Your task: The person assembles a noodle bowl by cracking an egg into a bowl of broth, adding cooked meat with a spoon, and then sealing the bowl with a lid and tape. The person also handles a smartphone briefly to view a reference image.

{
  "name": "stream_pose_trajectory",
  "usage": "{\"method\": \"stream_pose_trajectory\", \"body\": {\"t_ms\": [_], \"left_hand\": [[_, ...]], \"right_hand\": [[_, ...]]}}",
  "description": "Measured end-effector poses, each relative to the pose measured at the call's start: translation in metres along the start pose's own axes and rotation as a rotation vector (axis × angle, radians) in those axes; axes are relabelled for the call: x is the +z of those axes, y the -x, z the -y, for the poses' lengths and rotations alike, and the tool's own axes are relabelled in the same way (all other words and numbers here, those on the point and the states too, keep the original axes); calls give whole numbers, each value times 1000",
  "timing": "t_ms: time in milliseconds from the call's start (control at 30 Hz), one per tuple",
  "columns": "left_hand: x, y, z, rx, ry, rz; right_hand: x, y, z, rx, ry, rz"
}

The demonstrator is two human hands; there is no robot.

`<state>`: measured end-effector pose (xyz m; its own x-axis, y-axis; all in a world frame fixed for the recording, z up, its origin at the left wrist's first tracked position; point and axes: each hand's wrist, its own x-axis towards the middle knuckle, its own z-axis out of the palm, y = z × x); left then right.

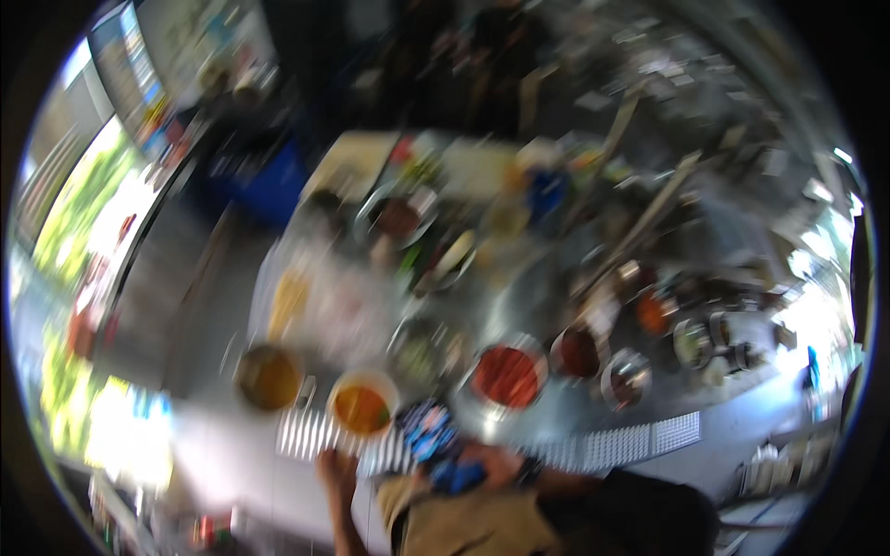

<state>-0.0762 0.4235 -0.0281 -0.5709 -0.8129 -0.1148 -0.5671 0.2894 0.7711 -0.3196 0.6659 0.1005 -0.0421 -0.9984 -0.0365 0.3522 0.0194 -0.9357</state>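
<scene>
Strong motion blur smears the whole view. My left hand [336,469] is just below a white bowl [336,393] of orange-red soupy food; whether its fingers touch the bowl I cannot make out. In front of my body, my right hand [496,463] is closed around a bunched, patterned cloth [428,432] in blue, black and pink. A plain blue part [459,476] shows below the cloth, against my tan apron [477,525]. Beyond the cloth sits a metal bowl [470,400] of bright red pieces. The fingertips of both hands are blurred.
A metal basin [243,380] with yellowish-brown contents stands left of the white bowl. Clear plastic wrapping [348,306] lies behind it. Several more bowls, including one of dark red food [579,354], line the metal counter [524,301]. A blue crate [264,185] is at the far left.
</scene>
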Motion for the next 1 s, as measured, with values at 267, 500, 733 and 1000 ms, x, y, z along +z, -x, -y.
{"method": "stream_pose_trajectory", "body": {"t_ms": [267,500,733,1000], "left_hand": [[15,-48,-9,171,-21,-96],[-7,-63,-20,185,81,26],[-35,-90,-20,264,31,206],[-45,-101,-26,267,-21,122]], "right_hand": [[30,-55,28,61,-774,-144],[52,-69,8,41,-811,-336],[67,-96,8,-45,-1211,-426],[66,-90,20,-145,-1035,-461]]}}
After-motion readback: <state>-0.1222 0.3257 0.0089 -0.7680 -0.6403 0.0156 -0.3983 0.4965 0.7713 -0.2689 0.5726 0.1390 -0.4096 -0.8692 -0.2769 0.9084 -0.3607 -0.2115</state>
